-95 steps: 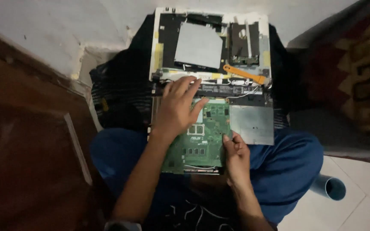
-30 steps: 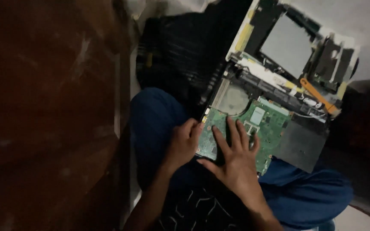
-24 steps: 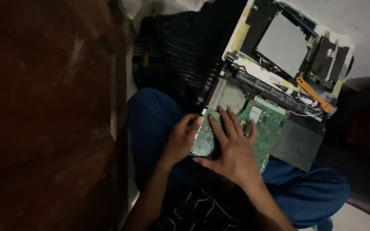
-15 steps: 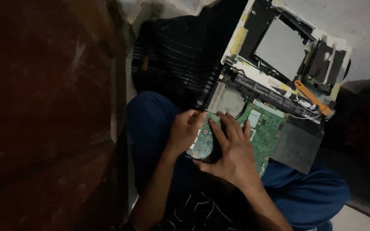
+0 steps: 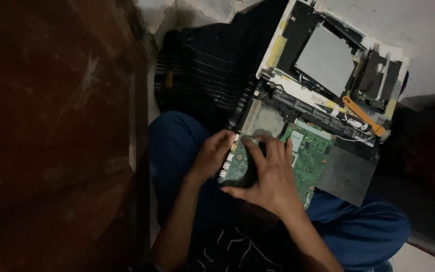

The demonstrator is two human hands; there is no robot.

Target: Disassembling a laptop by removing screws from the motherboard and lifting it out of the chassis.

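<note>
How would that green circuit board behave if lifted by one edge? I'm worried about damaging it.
The green circuit board looks thin and flat, so probably stiff and light. Its small parts look fragile. Both the left hand and right hand rest on it.

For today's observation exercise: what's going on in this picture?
A seated person has an opened laptop across their lap. Both hands are on its green circuit board: the left hand grips the board's left edge, and the right hand lies spread over it. An orange tool rests on the laptop above.

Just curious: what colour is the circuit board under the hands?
Green circuit board, clearest in the head view, beneath the right hand.
</note>
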